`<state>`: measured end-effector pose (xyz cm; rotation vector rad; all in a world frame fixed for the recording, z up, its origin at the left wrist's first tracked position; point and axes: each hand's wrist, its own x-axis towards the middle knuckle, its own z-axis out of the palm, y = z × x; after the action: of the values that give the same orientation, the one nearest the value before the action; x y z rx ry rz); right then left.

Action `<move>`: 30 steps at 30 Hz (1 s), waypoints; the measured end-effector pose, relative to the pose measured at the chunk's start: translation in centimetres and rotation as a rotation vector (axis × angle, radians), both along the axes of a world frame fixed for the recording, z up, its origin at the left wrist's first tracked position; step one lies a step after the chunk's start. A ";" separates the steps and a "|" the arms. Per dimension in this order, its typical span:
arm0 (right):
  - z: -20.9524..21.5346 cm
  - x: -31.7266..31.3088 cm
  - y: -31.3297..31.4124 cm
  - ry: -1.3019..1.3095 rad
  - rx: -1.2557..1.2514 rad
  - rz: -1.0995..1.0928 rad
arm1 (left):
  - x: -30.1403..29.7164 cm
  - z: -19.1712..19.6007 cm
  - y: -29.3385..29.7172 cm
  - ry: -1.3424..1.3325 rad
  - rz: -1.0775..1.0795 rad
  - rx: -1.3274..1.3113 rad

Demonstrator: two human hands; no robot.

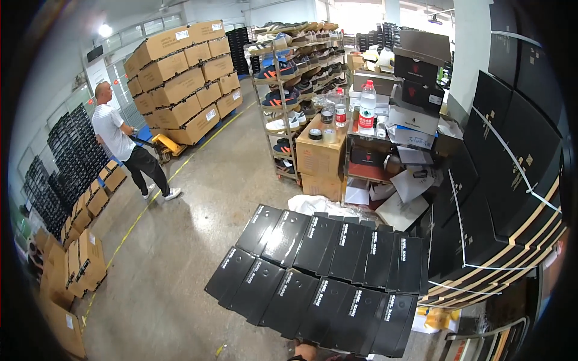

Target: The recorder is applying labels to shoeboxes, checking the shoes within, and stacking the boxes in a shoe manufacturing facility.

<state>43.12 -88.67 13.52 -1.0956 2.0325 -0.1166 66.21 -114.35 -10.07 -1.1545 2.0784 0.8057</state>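
Black shoe boxes [319, 295] stand packed in two rows just in front of me, with white lettering on their upward faces. Only a small piece of what looks like my left hand [305, 351] shows at the lower edge, close against the near row. A dark band sits beside it at the wrist. Its fingers are hidden by the boxes, so its grip cannot be made out. My right hand does not show.
Strapped stacks of large black boxes [506, 156] rise at the right. Ahead are a shoe rack [280, 114], a carton [321, 157] with tape rolls, and a cluttered table with a bottle [366, 108]. A person [120, 135] handles a yellow pallet jack [167, 146] beneath stacked cartons [180, 78].
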 end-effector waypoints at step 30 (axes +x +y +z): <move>-7.7 8.0 11.5 -0.031 -0.299 -0.508 | -0.1 31.1 -5.6 1.019 0.138 -0.367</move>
<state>51.16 -77.14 5.83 -0.7139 2.2716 -0.7093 66.09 -119.96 21.00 -1.2124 3.0960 1.2987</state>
